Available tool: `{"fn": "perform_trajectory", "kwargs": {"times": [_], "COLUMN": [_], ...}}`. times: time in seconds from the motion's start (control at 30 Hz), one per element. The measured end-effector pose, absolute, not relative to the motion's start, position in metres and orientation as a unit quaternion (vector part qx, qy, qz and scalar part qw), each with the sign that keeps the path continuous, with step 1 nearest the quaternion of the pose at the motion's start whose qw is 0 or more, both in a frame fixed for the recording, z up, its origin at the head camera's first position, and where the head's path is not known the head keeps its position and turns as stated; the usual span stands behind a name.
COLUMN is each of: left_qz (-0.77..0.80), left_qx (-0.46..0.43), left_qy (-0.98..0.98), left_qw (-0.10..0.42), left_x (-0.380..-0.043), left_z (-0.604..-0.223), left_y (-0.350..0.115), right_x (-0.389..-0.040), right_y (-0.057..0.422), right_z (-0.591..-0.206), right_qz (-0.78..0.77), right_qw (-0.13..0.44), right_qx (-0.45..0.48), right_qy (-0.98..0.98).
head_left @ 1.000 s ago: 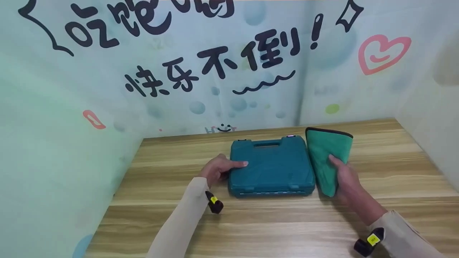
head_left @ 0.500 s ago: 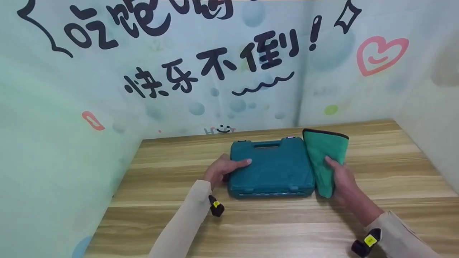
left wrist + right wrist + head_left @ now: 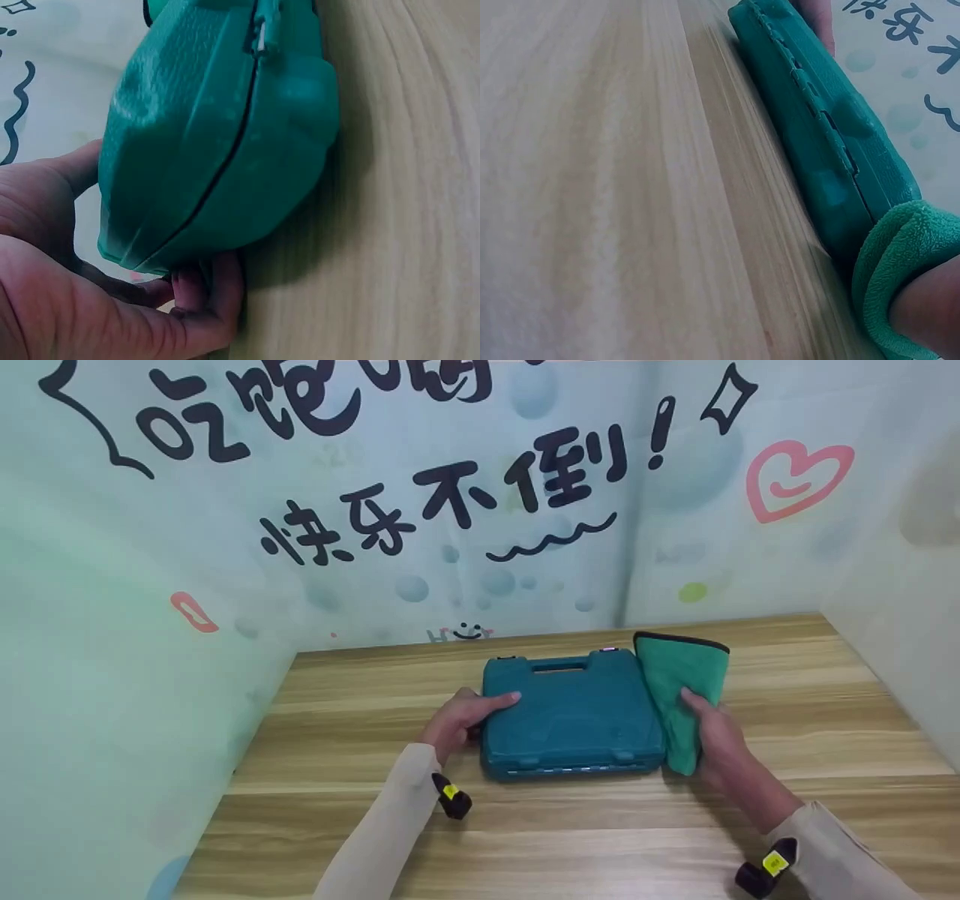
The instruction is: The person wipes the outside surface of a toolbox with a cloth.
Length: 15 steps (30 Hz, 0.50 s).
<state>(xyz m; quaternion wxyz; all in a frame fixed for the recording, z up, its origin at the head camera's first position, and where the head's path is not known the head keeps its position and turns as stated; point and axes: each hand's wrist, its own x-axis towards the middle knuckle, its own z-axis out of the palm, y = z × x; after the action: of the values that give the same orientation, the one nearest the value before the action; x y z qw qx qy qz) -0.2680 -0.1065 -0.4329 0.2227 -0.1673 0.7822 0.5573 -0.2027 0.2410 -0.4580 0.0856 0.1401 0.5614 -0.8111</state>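
Note:
A teal hard plastic carry case (image 3: 570,712) lies flat on the wooden table, its handle toward the wall. My left hand (image 3: 463,720) grips its left side, the thumb on the lid and the other fingers curled low against the side, as the left wrist view shows. On the other side, my right hand (image 3: 724,735) holds a folded green towel (image 3: 684,667) with dark edging, thumb on top. The towel presses along the case's right side. In the right wrist view, the towel's fuzzy fold (image 3: 900,247) wraps at the case's near right corner. Most right fingers are hidden behind the towel.
The wooden table (image 3: 570,840) ends at a printed backdrop (image 3: 465,585) with dark lettering, close behind the case. Pale walls rise on the left (image 3: 150,697) and right. A small black camera with a yellow label sits on each wrist (image 3: 454,797).
My right hand has brought the towel slightly left, tight to the case. The case has shifted a little to the right and nearer. My left hand keeps its grip.

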Motion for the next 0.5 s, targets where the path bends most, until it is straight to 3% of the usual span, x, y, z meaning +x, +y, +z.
{"fn": "perform_trajectory", "kwargs": {"times": [0.33,0.5], "left_qz": [0.661,0.688], "left_qx": [-0.169,-0.165], "left_qy": [0.687,0.668], "left_qw": [0.249,0.231], "left_x": [-0.271,-0.269], "left_z": [-0.439,-0.440], "left_y": [-0.107,-0.104], "right_x": [-0.205,-0.209], "right_y": [0.254,0.259], "right_z": [-0.456,-0.455], "right_qz": [-0.812,-0.835], "right_qw": [0.086,0.096], "right_qx": [0.167,0.172], "right_qy": [0.552,0.515]}}
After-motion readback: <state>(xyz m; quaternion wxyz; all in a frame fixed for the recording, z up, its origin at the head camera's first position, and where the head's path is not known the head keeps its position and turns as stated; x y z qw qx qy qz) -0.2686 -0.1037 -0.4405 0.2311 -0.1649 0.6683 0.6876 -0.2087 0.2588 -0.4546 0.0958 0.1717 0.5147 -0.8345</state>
